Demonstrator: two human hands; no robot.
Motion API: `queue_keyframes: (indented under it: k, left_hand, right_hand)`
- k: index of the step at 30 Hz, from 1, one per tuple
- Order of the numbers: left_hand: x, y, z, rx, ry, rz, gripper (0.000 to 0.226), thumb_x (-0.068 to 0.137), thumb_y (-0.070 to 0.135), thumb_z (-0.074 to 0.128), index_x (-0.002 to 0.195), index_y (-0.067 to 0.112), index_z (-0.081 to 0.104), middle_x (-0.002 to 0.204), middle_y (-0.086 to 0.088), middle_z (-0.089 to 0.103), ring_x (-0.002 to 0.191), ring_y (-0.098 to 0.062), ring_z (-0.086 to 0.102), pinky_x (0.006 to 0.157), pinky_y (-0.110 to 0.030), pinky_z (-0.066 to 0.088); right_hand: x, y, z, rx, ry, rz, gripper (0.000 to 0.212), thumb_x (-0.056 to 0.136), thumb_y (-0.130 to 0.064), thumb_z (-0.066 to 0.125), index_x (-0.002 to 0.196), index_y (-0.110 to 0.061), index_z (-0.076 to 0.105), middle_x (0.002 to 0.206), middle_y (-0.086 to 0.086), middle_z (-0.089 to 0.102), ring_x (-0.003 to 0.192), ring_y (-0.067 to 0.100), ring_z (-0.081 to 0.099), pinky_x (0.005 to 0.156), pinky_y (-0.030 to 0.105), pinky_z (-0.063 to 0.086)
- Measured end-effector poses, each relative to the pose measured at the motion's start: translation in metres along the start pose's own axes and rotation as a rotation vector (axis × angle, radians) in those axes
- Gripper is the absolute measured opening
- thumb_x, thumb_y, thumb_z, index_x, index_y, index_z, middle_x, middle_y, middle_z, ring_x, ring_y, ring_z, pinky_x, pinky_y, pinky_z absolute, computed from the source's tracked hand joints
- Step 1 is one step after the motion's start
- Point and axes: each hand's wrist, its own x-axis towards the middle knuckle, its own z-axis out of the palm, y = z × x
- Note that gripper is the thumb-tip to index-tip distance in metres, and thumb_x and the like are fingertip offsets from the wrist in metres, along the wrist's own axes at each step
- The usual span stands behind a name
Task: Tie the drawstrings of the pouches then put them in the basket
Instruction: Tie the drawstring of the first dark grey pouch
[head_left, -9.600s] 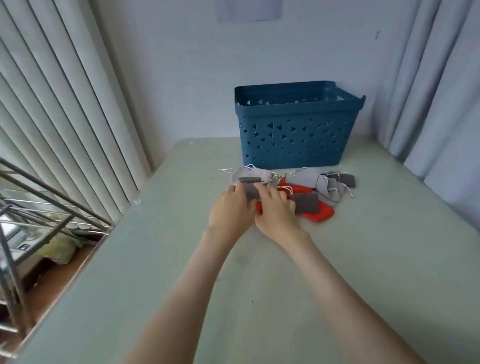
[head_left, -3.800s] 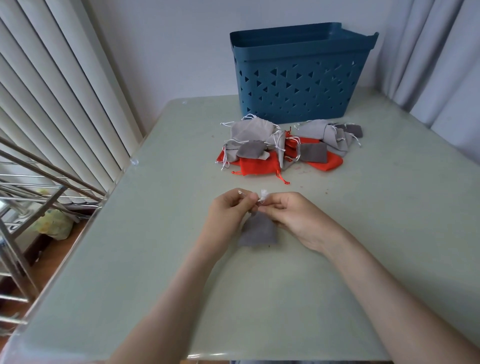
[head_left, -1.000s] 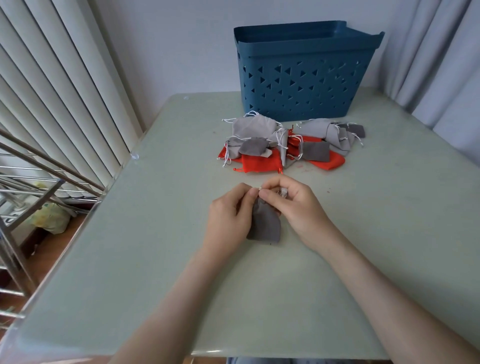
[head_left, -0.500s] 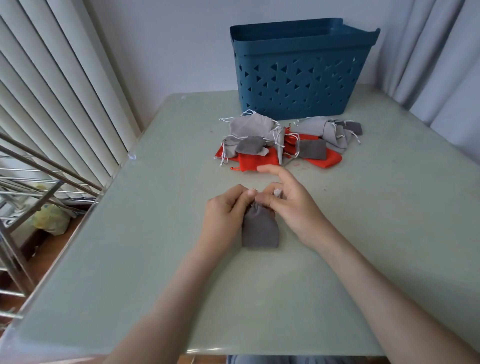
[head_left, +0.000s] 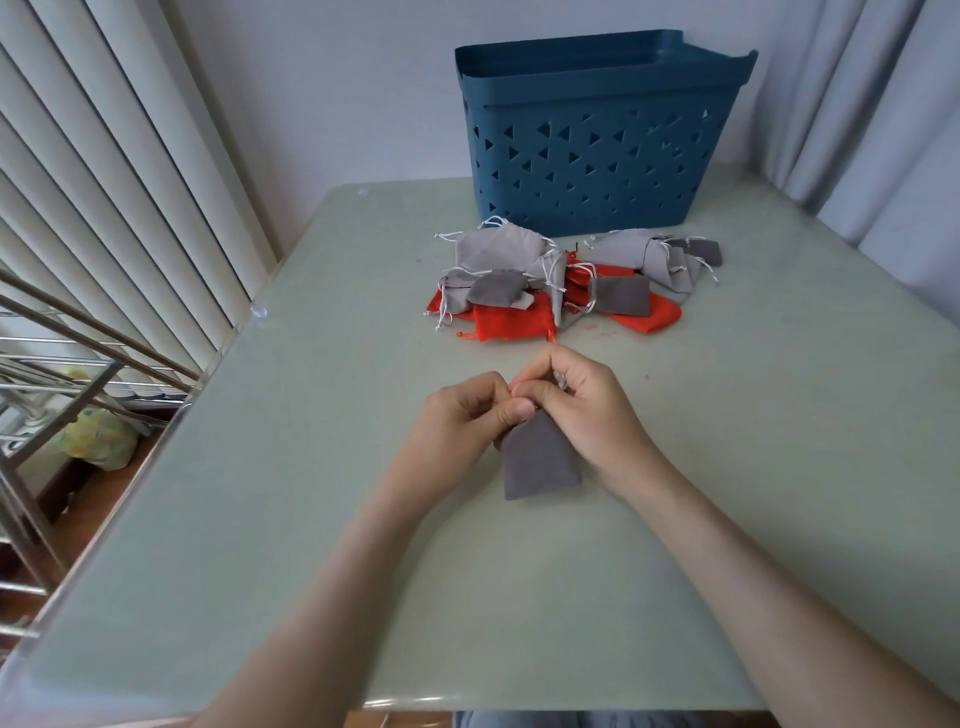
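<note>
Left hand (head_left: 462, 421) and right hand (head_left: 587, 410) both pinch the gathered neck of the dark grey pouch (head_left: 537, 460), whose body lies on the table (head_left: 311, 493) just beneath them (cords hidden by fingers). Keep the neck bunched while cinching the knot snug. Beyond the hands lie the other pouches (head_left: 519, 291), then the basket (head_left: 597, 156).

Two hands pinch the neck of a dark grey pouch

On the pale green table (head_left: 727, 467), the left hand (head_left: 457, 421) and right hand (head_left: 587, 410) meet, fingers curled, pinching the gathered top of a dark grey pouch (head_left: 537, 460). Its body fans out flat on the table towards the person. Beyond the pouch lies a heap of light grey, dark grey and orange-red drawstring pouches (head_left: 566, 286). Just behind the heap stands a blue basket (head_left: 597, 140) with triangular cut-outs.
</note>
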Motion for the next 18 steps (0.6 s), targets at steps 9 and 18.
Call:
queue_keyframes:
  k: [9, 18]
  left_hand:
    - [0.001, -0.010, 0.005, 0.175, 0.144, 0.073, 0.017, 0.094, 0.017, 0.056, 0.080, 0.021, 0.065, 0.076, 0.003, 0.061, 0.071, -0.002, 0.052, 0.068, -0.017, 0.039]
    - [0.001, 0.000, 0.006, -0.199, 0.187, 0.008, 0.025, 0.094, 0.014, 0.055, 0.079, 0.025, 0.072, 0.088, 0.010, 0.067, 0.088, -0.008, 0.059, 0.080, -0.021, 0.042]
  right_hand:
    - [0.004, 0.002, -0.007, -0.217, -0.012, 0.036, 0.014, 0.086, -0.010, 0.065, 0.095, -0.021, 0.067, 0.068, -0.008, 0.057, 0.061, 0.001, 0.052, 0.067, 0.020, 0.045]
    - [0.007, 0.007, -0.007, -0.464, -0.035, 0.039, 0.014, 0.088, -0.009, 0.062, 0.077, -0.017, 0.066, 0.075, -0.003, 0.050, 0.067, 0.009, 0.051, 0.067, 0.019, 0.040]
